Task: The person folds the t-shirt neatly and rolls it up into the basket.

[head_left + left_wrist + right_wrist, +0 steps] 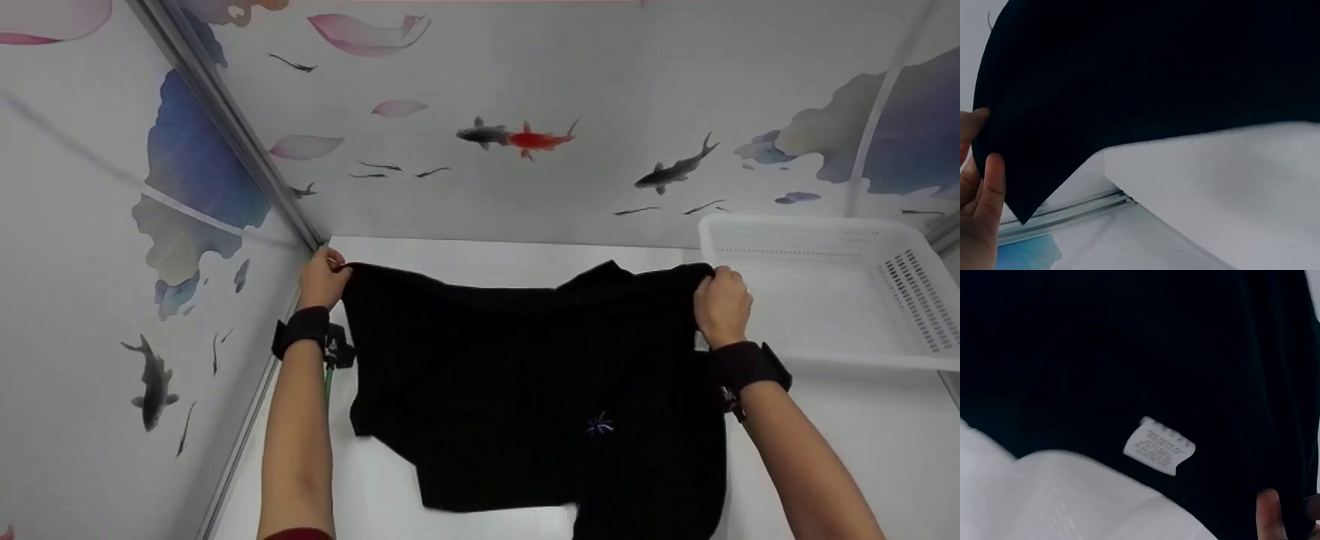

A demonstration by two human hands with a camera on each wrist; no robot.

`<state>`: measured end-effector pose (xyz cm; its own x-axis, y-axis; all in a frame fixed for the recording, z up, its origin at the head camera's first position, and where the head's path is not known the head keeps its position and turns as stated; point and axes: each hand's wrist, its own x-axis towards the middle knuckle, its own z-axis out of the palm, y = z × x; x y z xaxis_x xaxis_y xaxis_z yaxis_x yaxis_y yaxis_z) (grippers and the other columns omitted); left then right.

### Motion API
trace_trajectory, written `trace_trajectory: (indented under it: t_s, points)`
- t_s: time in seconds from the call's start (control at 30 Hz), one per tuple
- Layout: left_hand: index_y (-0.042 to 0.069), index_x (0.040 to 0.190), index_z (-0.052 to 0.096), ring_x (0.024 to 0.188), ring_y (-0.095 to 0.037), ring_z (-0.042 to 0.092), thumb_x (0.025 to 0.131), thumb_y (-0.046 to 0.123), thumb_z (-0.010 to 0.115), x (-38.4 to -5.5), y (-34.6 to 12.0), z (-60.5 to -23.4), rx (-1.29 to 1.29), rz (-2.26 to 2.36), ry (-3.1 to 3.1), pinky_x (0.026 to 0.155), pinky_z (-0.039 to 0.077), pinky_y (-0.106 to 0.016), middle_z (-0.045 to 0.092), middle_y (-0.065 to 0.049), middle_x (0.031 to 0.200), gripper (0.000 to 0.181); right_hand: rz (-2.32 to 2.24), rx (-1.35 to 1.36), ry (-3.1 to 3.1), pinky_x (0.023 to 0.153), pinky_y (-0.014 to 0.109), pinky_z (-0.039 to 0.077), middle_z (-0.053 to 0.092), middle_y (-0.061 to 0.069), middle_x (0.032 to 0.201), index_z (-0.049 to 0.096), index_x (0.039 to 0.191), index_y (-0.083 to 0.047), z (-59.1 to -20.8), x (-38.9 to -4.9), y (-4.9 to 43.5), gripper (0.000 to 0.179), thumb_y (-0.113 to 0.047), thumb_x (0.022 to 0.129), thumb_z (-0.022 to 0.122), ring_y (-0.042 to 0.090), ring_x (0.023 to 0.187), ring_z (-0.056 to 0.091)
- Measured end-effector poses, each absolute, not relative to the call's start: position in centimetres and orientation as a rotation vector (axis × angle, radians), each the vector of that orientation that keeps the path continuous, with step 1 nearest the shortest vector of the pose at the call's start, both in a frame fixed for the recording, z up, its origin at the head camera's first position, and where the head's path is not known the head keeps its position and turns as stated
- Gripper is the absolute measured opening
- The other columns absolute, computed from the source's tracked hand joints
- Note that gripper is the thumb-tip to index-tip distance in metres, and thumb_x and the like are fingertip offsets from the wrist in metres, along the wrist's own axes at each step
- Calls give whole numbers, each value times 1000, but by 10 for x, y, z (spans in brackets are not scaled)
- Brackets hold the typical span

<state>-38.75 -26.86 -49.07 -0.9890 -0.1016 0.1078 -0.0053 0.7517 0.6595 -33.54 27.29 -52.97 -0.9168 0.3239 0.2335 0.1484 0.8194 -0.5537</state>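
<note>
The head camera looks forward and down across the worktop (892, 442) to its far edge. The left wrist camera, close to the black cloth (525, 360), faces the far left corner, which the head view also shows; the right wrist camera faces the cloth's white label (1159, 447) from close by.

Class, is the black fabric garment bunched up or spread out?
Spread out: the garment stretches broadly between the left hand and right hand, which pinch its upper edge far apart.
</note>
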Motion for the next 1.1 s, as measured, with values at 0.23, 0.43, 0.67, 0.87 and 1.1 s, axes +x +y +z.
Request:
trace_trajectory:
  t_s: [0.23, 0.43, 0.67, 0.87, 1.1]
  points:
    - [-12, 116, 58, 121, -44, 47, 93, -4, 53, -374, -238, -529, -57, -1027, -2984, 103, 38, -50, 49, -32, 130, 25, 912, -300, -3171, 98, 62, 38, 28, 51, 132, 17, 143, 22, -553, -326, 265, 60, 5, 89, 37, 63, 114, 41]
    - [-11, 118, 60, 122, -44, 48, 95, -1, 55, -347, -229, -557, -93, -1015, -3080, 102, 41, -51, 48, -32, 133, 26, 860, -110, -3279, 98, 61, 39, 29, 51, 133, 27, 140, 20, -568, -308, 267, 56, 3, 89, 43, 62, 116, 42]
    - [-11, 118, 61, 124, -46, 46, 94, -2, 57, -311, -243, -582, -64, -1061, -3024, 103, 39, -53, 49, -32, 132, 26, 801, 81, -3206, 90, 60, 44, 44, 48, 122, 42, 130, 21, -593, -275, 277, 47, 2, 88, 54, 59, 106, 50]
    - [-8, 118, 62, 120, -48, 45, 92, 2, 61, -270, -256, -612, 37, -1070, -2964, 98, 40, -59, 51, -31, 127, 27, 836, 35, -3050, 87, 62, 45, 48, 47, 117, 50, 123, 21, -611, -236, 290, 40, 4, 87, 56, 59, 100, 53]
    - [-3, 122, 61, 121, -46, 42, 86, 2, 70, -231, -261, -638, 0, -979, -3004, 88, 41, -64, 52, -25, 126, 38, 892, -282, -3047, 89, 65, 40, 42, 48, 120, 47, 123, 22, -624, -189, 299, 41, -2, 91, 55, 63, 107, 44]
